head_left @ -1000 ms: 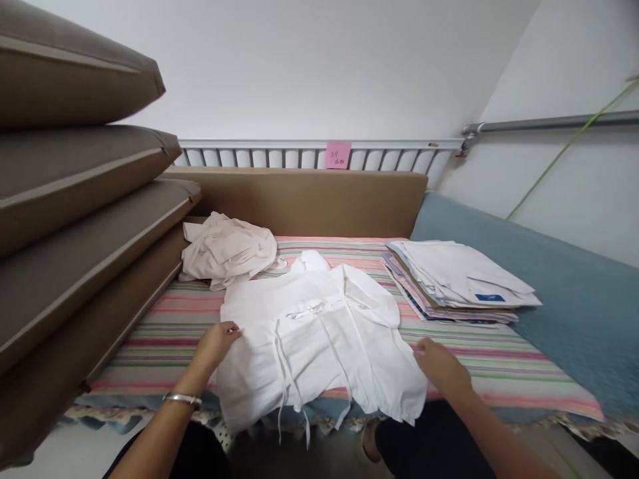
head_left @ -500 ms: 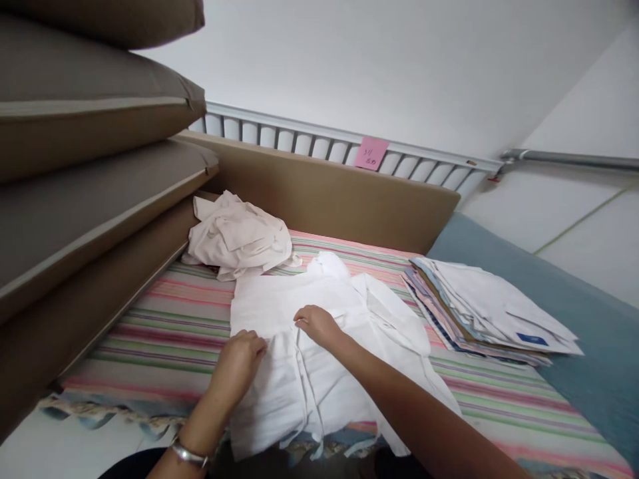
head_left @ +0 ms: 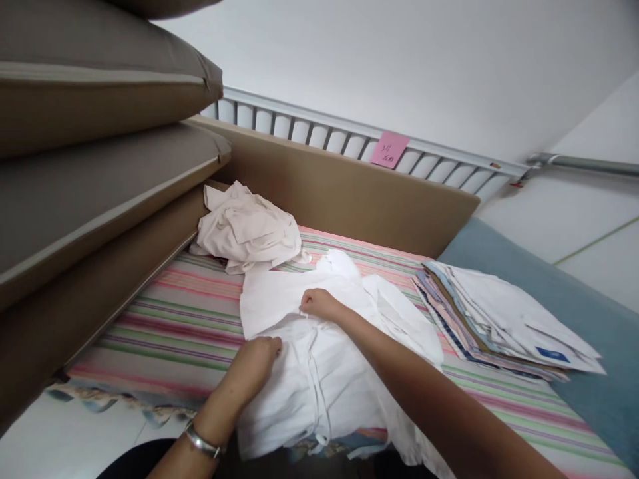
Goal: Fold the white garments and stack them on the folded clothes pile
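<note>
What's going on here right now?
A person is working on a white garment laid out on a striped cloth, its near end reaching over the front edge. The left grip pinches it near its left side, and the right grip seems to pinch fabric near its middle. Behind it to the left lies a crumpled pale cloth; to the right sits a stack of folded fabric items.

The right forearm (head_left: 404, 366) hides part of the white garment with ties (head_left: 299, 382). Markings on the blue label (head_left: 552, 354) are too small to read; the left edge crops the stacked cushions (head_left: 100, 179).
</note>
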A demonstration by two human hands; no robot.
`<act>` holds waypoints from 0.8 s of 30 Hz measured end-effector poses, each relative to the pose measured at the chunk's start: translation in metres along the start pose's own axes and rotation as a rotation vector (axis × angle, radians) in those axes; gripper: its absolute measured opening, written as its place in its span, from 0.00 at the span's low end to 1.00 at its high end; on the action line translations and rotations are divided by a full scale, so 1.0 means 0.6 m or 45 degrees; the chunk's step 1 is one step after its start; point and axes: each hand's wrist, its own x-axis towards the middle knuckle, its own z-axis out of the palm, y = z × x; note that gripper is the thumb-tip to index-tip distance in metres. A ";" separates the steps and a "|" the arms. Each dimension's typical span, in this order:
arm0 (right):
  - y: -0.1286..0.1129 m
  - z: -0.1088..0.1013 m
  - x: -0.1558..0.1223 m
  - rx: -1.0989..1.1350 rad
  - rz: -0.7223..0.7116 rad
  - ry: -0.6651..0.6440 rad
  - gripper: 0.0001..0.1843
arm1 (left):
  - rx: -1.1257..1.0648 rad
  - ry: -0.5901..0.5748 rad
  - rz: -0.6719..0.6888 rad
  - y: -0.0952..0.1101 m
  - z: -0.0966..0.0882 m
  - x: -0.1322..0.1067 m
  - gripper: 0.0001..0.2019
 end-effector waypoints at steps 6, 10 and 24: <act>0.004 -0.071 0.004 0.296 -0.022 -0.068 0.03 | 0.024 0.090 -0.214 -0.032 -0.019 0.028 0.10; -0.001 -0.086 -0.009 0.526 -0.004 -0.135 0.04 | 0.114 0.178 -0.345 -0.047 -0.020 0.043 0.09; 0.032 0.025 -0.090 0.866 0.260 0.178 0.11 | 0.085 0.586 -0.311 -0.006 -0.011 0.048 0.09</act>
